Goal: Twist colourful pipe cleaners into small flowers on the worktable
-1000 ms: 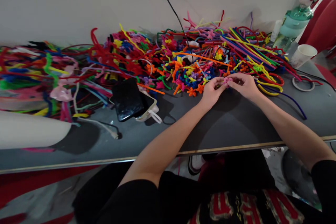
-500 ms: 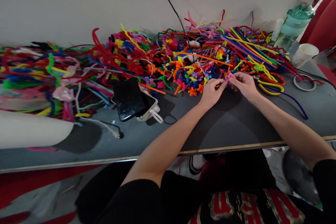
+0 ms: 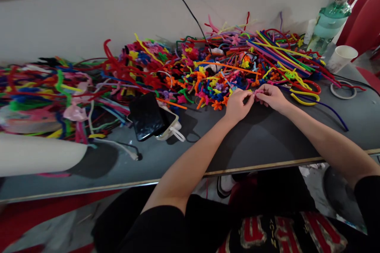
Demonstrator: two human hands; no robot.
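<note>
Between my two hands is a small pink pipe-cleaner flower (image 3: pixel 259 91), partly covered by fingers. My left hand (image 3: pixel 238 104) pinches it from the left with thumb and forefinger. From the right, my right hand (image 3: pixel 272 97) is closed on its other side, the fingertips bunched together. Both hands are just above the grey table, at the front edge of a heap of pipe cleaners. Small pipe-cleaner flowers in many colours lie right behind them, among them an orange flower (image 3: pixel 217 105).
A phone (image 3: pixel 145 116) rests on a white device left of my arms. At the far left lies a white roll (image 3: pixel 41 155). To the right are a roll of tape (image 3: pixel 343 95), a paper cup (image 3: pixel 342 58) and a green bottle (image 3: pixel 330 23). A black cable (image 3: pixel 187 6) hangs down the wall.
The pink flower has turned in my fingers, so its loops show less than before. Both hands stay close together on it. The whole view has tilted slightly.
</note>
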